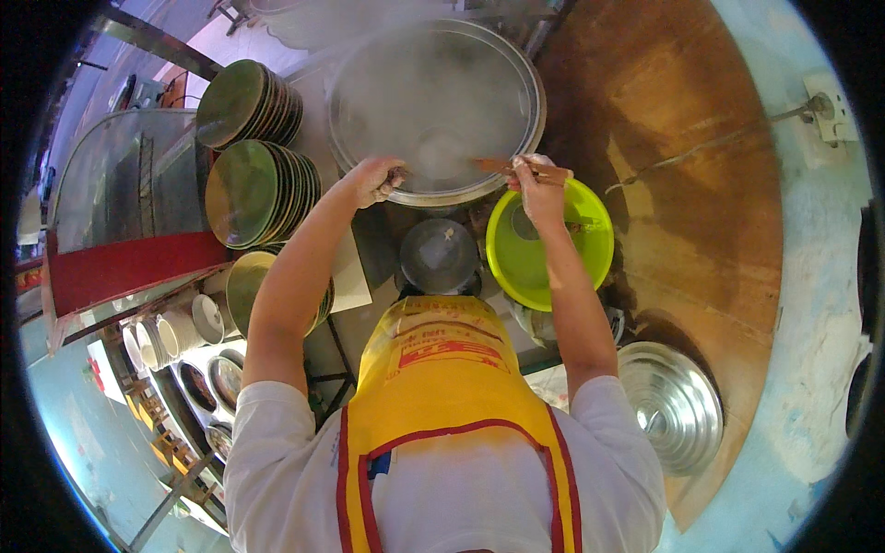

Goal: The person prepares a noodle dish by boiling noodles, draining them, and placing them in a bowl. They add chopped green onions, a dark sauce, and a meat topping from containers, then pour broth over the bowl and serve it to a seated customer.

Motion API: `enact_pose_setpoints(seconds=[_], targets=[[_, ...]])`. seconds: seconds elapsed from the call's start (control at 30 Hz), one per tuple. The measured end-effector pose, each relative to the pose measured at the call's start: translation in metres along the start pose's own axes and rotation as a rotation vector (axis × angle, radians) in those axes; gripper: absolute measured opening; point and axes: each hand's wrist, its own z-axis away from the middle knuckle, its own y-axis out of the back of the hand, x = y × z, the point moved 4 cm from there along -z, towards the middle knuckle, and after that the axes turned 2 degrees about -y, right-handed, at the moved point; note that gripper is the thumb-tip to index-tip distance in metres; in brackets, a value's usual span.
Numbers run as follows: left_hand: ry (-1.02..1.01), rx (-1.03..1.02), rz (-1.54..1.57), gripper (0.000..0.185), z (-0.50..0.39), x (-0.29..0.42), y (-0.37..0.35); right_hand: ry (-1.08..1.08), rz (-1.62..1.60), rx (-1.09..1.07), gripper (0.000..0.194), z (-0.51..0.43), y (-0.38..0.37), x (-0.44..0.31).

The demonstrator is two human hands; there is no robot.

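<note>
A large round metal pan or steamer [435,104] stands before me, its inside veiled by steam. My left hand [379,181] is at its near left rim, fingers curled around something small and dark that I cannot make out. At the near right rim, my right hand [538,181] grips a flat wooden tool [556,175] whose reddish tip points left over the pan. Below that hand sits a lime-green plastic basin [505,276], partly covered by my forearm. A dark round vessel [439,256] with a small pale bit in it lies between my arms.
Stacks of round green plates [242,193] stand on the left beside a glass case with a red base [138,269]. White cups [176,332] and dishes of food [225,380] are lower left. A shiny metal lid [671,408] lies on the brown wooden board [719,290] at right. A cable crosses that board.
</note>
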Motion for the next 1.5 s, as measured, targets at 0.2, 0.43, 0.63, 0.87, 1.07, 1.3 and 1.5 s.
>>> enact_pose_setpoints(seconds=[0.2, 0.43, 0.63, 0.87, 1.07, 1.3, 1.5], targets=[[0.06, 0.068, -0.006, 0.024, -0.023, -0.007, -0.011, 0.135, 0.033, 0.002, 0.017, 0.015, -0.005, -0.013], [-0.019, -0.079, -0.116, 0.027, 0.011, 0.009, -0.001, 0.333, 0.242, 0.001, 0.014, 0.016, -0.013, -0.029], [0.093, 0.054, -0.119, 0.026, -0.006, -0.001, -0.006, 0.252, 0.251, -0.114, 0.014, 0.011, -0.016, -0.021], [0.043, -0.057, -0.095, 0.023, 0.001, 0.0, 0.002, 0.26, 0.228, -0.142, 0.015, 0.011, -0.012, -0.02], [0.026, -0.01, -0.026, 0.022, -0.002, -0.003, -0.002, 0.217, 0.133, -0.153, 0.013, 0.017, -0.013, -0.028], [0.078, 0.037, -0.104, 0.03, -0.008, -0.006, 0.004, 0.322, 0.261, -0.129, 0.015, 0.017, -0.013, -0.031], [0.059, 0.002, -0.114, 0.031, -0.006, -0.005, 0.011, 0.331, 0.252, -0.103, 0.017, 0.016, -0.011, -0.03]])
